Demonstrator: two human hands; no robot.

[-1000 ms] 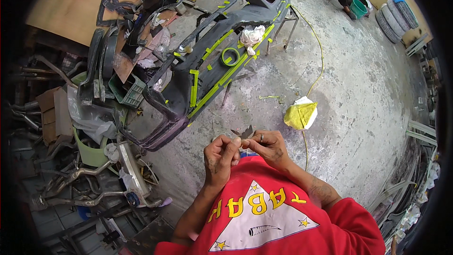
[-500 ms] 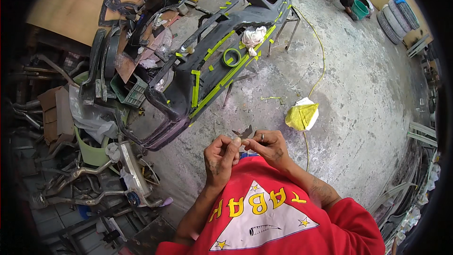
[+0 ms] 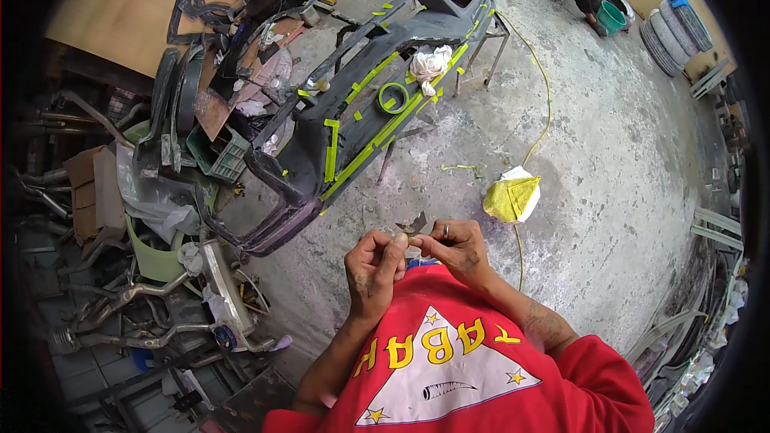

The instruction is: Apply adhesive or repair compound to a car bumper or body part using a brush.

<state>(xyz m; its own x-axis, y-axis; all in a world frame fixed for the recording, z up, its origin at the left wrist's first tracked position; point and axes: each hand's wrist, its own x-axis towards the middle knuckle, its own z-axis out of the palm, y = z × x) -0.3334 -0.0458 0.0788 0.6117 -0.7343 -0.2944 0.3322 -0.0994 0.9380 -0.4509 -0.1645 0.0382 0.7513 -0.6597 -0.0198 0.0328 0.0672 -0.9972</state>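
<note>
Pinching scrap (image 3: 418, 224) with left hand (image 3: 374, 267) and right hand (image 3: 462, 251)! See plastic (image 3: 156, 207) draping tub (image 3: 156, 262), nine o'clock from both.

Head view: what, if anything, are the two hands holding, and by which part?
A thin dark angular piece, held at its near edge, where the left hand and right hand meet.
</note>
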